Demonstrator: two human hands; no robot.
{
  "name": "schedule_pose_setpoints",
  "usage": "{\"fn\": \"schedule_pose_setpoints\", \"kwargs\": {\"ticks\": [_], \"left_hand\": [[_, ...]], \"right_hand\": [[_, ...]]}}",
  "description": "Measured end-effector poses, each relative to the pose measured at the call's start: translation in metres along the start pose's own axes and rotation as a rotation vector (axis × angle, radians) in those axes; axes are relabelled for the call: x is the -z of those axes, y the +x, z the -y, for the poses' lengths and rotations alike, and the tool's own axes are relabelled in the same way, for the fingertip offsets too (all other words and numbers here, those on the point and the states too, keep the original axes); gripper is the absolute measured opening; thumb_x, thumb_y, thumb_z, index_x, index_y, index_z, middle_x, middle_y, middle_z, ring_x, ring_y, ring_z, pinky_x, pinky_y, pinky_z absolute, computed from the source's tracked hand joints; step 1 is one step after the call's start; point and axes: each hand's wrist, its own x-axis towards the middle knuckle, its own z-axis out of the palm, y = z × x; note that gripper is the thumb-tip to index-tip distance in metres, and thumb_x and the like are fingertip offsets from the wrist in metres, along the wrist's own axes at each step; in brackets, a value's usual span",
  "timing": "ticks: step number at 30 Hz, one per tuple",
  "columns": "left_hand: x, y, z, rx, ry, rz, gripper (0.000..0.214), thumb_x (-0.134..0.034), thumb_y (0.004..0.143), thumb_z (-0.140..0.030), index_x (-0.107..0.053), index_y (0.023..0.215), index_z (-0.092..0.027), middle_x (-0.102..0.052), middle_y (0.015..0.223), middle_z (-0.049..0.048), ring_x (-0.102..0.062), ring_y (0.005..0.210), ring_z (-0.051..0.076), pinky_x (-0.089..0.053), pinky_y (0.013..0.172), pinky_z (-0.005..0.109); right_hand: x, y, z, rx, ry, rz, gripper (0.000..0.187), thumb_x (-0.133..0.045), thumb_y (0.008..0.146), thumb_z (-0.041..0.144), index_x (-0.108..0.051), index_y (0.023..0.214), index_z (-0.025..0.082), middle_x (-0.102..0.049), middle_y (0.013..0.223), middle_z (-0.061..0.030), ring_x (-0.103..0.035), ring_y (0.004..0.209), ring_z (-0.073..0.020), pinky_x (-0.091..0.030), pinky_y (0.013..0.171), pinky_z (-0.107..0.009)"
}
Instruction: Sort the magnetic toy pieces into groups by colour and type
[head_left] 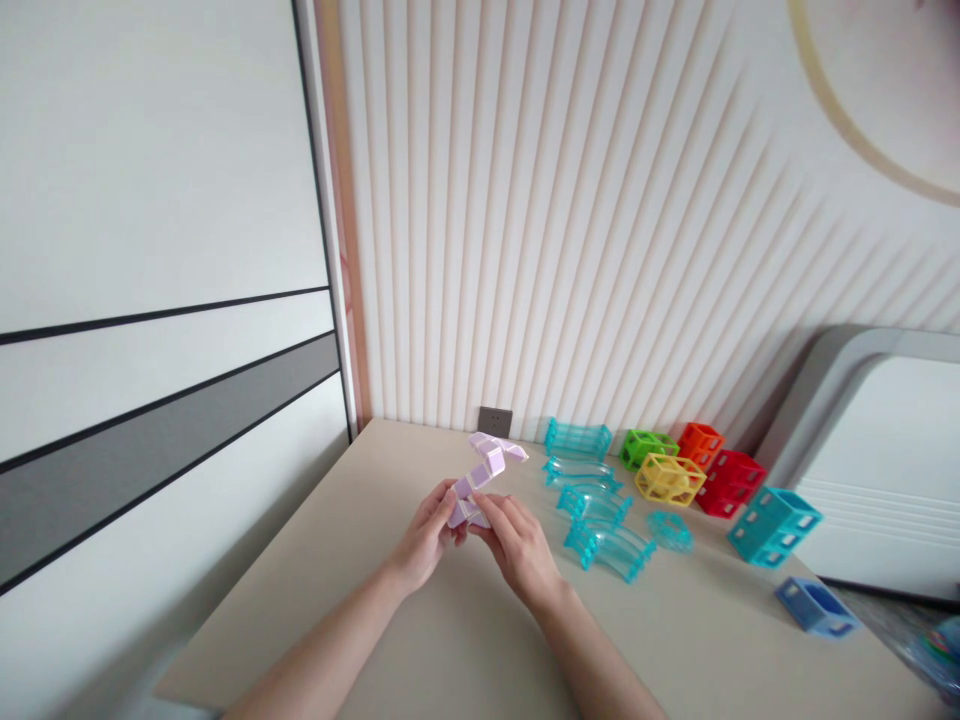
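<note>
A pale lilac twist-puzzle snake (487, 470) made of small wedge segments rises above the beige table (420, 640), bent into a zigzag. My left hand (427, 535) pinches its lower end from the left. My right hand (519, 545) grips the same lower end from the right, fingers curled round it. Both hands rest near the table's middle.
To the right lie several clear teal curved track pieces (600, 510) and open-frame blocks: green (646, 447), yellow (667, 478), orange (699, 441), red (729, 483), teal (772, 525), blue (816, 606). A ribbed wall with a socket (495, 421) stands behind; a white appliance (885, 470) sits at right.
</note>
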Motion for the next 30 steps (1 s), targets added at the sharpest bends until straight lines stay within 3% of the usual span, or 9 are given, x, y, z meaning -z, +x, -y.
{"fn": "schedule_pose_setpoints", "kwargs": {"ticks": [4,8,15,19,24,30], "left_hand": [[-0.003,-0.003,0.000,-0.025,-0.028,0.056,0.034,-0.063,0.094,-0.053,-0.063,0.103,-0.020,-0.057,0.075,-0.0016,-0.048,0.063,0.010,-0.040,0.058,0.023],[0.000,-0.003,0.001,-0.022,-0.011,0.067,0.034,-0.062,0.095,-0.053,-0.062,0.107,-0.021,-0.056,0.073,-0.0025,-0.048,0.062,0.010,-0.040,0.058,0.022],[0.000,0.000,-0.001,-0.014,-0.019,0.007,0.039,-0.064,0.092,-0.055,-0.067,0.105,-0.018,-0.057,0.075,-0.0011,-0.051,0.064,0.011,-0.042,0.060,0.024],[0.000,0.000,-0.009,-0.012,-0.029,-0.006,0.030,-0.079,0.083,-0.044,-0.071,0.094,-0.017,-0.064,0.084,0.0017,-0.058,0.078,0.014,-0.046,0.073,0.025],[0.004,-0.004,-0.012,0.010,-0.004,0.056,0.043,-0.086,0.076,-0.038,-0.070,0.112,-0.021,-0.068,0.107,0.0060,-0.063,0.100,0.021,-0.049,0.086,0.030],[0.006,-0.002,-0.006,-0.071,0.046,0.017,0.031,-0.082,0.080,-0.040,-0.069,0.101,-0.021,-0.070,0.121,0.0099,-0.060,0.124,0.029,-0.042,0.109,0.042]], "right_hand": [[-0.006,-0.003,0.005,-0.238,0.180,-0.073,0.029,-0.052,0.104,0.042,-0.058,0.125,0.024,-0.076,0.096,-0.0061,-0.073,0.081,-0.0193,-0.059,0.074,-0.029],[-0.008,-0.002,0.009,-0.302,0.263,-0.069,0.022,-0.052,0.104,0.040,-0.063,0.114,0.024,-0.074,0.092,-0.0045,-0.072,0.078,-0.0180,-0.058,0.074,-0.027],[-0.008,-0.002,0.010,-0.178,0.173,-0.044,0.025,-0.052,0.104,0.029,-0.064,0.125,0.024,-0.069,0.101,-0.0080,-0.068,0.088,-0.0193,-0.057,0.077,-0.029],[-0.006,-0.001,0.009,0.005,-0.034,0.015,0.025,-0.055,0.103,0.025,-0.066,0.126,0.024,-0.070,0.097,-0.0075,-0.064,0.083,-0.0201,-0.053,0.073,-0.033],[0.000,0.002,0.012,0.100,-0.110,0.064,0.023,-0.054,0.103,0.017,-0.069,0.119,0.024,-0.072,0.105,-0.0060,-0.064,0.093,-0.0188,-0.050,0.083,-0.033],[0.004,0.006,0.017,0.185,-0.168,0.065,0.028,-0.051,0.104,0.016,-0.067,0.126,0.021,-0.072,0.099,-0.0058,-0.062,0.089,-0.0186,-0.048,0.084,-0.034]]}}
